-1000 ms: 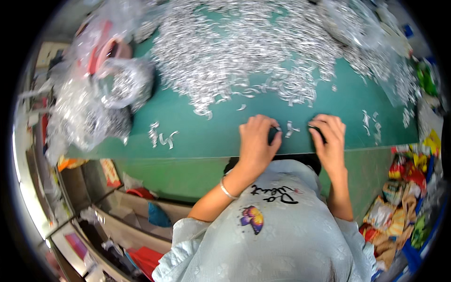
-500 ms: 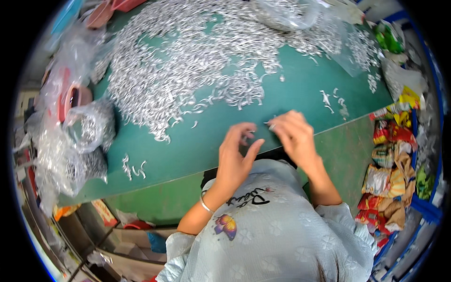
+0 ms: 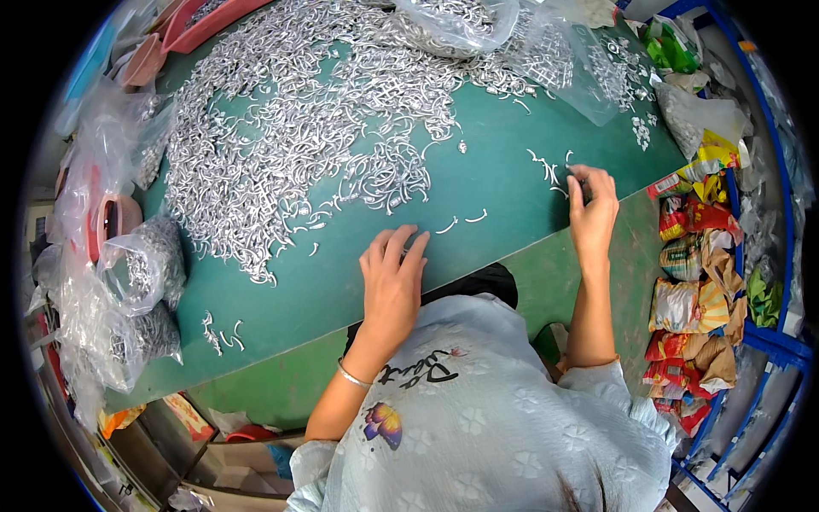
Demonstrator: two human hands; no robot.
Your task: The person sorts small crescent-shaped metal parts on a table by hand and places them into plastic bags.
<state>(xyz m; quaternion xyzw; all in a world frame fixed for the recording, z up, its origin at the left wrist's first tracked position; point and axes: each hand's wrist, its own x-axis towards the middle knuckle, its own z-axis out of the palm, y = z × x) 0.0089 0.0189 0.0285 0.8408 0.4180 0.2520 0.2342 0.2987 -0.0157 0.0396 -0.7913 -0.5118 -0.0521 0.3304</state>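
Observation:
My left hand [image 3: 391,277] rests low over the green table near its front edge, palm down. Its fingers are loosely spread, with nothing visible in them. My right hand [image 3: 593,209] is at the right part of the table, thumb and fingers curled together at the tips. Whatever they pinch is too small to make out. Just left of those fingertips lies a small group of curved silvery metal pieces [image 3: 543,165]. Two more curved pieces [image 3: 447,225] lie between my hands. A large spread heap of similar silvery pieces [image 3: 264,154] covers the table beyond my left hand.
Clear plastic bags [image 3: 141,273] of pieces stand along the left edge. Another clear bag [image 3: 461,26] lies on the heap's far side. A pink tray [image 3: 183,34] sits at the far left. Colourful packets [image 3: 678,303] fill the right side beside a blue rack [image 3: 778,346].
My hands have moved apart: the left one back leftward, the right one out to the pieces at the right. Two curved pieces now show between them. The view has shifted slightly.

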